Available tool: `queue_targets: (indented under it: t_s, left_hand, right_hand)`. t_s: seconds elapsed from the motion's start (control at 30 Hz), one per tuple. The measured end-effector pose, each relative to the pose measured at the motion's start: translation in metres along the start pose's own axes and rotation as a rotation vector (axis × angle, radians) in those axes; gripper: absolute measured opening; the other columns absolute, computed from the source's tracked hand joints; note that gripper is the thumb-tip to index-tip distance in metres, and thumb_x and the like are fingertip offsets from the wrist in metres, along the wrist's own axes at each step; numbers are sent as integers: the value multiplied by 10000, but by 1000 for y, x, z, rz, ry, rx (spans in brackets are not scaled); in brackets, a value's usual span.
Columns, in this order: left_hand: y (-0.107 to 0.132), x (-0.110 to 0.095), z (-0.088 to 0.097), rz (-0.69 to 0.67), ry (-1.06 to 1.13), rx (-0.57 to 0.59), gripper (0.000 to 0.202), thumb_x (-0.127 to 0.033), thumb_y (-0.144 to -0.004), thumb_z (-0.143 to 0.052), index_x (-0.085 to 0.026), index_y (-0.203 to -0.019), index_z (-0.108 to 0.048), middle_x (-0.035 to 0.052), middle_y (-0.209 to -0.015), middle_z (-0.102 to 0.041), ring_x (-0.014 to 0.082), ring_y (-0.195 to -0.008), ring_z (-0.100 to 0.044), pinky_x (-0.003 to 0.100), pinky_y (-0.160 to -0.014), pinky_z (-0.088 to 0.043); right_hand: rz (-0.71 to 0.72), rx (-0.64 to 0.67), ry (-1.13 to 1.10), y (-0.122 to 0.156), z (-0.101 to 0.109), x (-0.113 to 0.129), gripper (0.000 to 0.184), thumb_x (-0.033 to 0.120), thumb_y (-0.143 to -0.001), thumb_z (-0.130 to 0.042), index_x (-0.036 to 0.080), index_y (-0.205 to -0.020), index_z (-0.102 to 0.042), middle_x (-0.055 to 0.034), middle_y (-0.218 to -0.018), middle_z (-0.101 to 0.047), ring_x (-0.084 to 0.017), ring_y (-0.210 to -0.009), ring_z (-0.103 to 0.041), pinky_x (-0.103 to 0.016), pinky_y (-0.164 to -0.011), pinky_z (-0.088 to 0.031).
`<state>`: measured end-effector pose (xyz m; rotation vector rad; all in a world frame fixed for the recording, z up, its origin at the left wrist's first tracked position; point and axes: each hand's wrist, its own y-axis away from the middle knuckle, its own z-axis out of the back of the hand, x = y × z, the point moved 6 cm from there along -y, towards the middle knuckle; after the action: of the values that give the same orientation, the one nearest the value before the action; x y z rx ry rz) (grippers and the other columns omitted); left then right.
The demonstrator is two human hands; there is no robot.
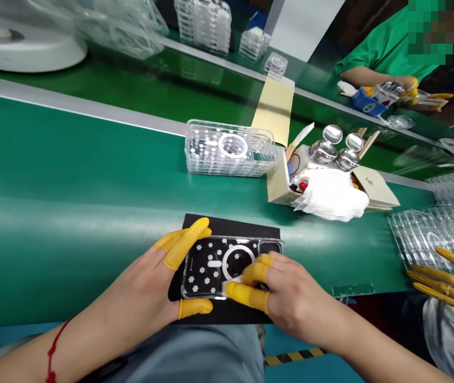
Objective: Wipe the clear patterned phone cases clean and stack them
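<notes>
A clear phone case with white flower marks and a white ring lies on a black mat at the near edge of the green belt. My left hand, in yellow finger cots, grips the case's left end between thumb and fingers. My right hand, fingers pinched together, presses a small white wipe onto the case near the ring.
A stack of clear cases stands farther back on the belt. A cardboard box holds metal dispenser bottles and white cloth. Trays of cases lie right. A co-worker's hand reaches in there; another person in green sits opposite.
</notes>
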<state>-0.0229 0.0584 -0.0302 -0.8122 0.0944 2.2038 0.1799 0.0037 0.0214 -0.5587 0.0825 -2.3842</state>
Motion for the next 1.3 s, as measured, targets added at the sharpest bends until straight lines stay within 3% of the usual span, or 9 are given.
queue_targets:
  t_s: [0.17, 0.33, 0.5, 0.67, 0.8, 0.93, 1.13, 1.3]
  left_hand:
    - [-1, 1, -1, 47, 44, 6, 844, -704, -991, -574, -353, -1675, -226, 82, -1562, -591, 336, -1402, -603, 497, -1186, -509]
    - [-2, 0, 1, 39, 29, 1, 851, -718, -973, -594, -361, -1662, -246, 83, -1557, -597, 341, -1392, -614, 514, -1183, -512]
    - [-4, -2, 2, 11, -11, 13, 854, -717, -988, -566, -323, -1665, -224, 110, -1545, -603, 337, -1394, -614, 500, -1175, -522]
    - [-3, -2, 2, 27, -1, 4, 876, -705, -982, -593, -331, -1676, -211, 108, -1563, -587, 352, -1408, -599, 504, -1158, -536]
    - [-2, -1, 1, 22, 18, 15, 882, -692, -981, -607, -351, -1684, -199, 95, -1587, -571, 358, -1413, -596, 515, -1169, -526]
    - [-2, 0, 2, 14, 18, 3, 871, -702, -978, -602, -343, -1677, -227, 91, -1598, -562, 350, -1418, -593, 502, -1180, -519]
    - [-1, 3, 0, 54, -4, -4, 875, -734, -962, -597, -357, -1669, -246, 84, -1551, -603, 364, -1366, -634, 532, -1159, -534]
    - [-1, 1, 0, 7, -36, 6, 852, -720, -990, -561, -338, -1675, -229, 103, -1541, -611, 359, -1359, -642, 526, -1135, -553]
  right_hand:
    - [-60, 8, 30, 25, 20, -8, 447, 194, -1158, -363, 208, -916, -739, -7, -728, -626, -164, -657, -510, -322, -644, -434]
    - [8, -24, 82, 4, 7, 12, 449, 173, -1158, -306, 166, -1118, -754, -50, -891, -733, -189, -773, -589, -352, -730, -482]
    - [-39, -9, 136, 4, 11, 14, 461, 126, -1137, -333, 162, -993, -769, -34, -793, -673, -193, -711, -529, -354, -734, -463]
    - [-10, 7, 112, 5, 14, 15, 419, 151, -1140, -350, 142, -1076, -764, -37, -824, -687, -197, -735, -570, -353, -731, -482]
    - [-47, 76, 139, 13, 14, -3, 380, 116, -1117, -401, 179, -1078, -773, -50, -877, -713, -187, -744, -592, -343, -722, -495]
    - [-93, -60, 172, 8, 13, -19, 334, 70, -1071, -494, 210, -1178, -778, -64, -942, -718, -194, -836, -620, -320, -723, -504]
    - [-52, 37, -1, 24, 11, -11, 325, 137, -1117, -454, 219, -1133, -768, -30, -918, -723, -173, -788, -585, -336, -733, -444]
    - [-25, -43, 74, 19, 13, -5, 336, 118, -1114, -450, 189, -1059, -773, -31, -898, -723, -173, -769, -556, -346, -704, -388]
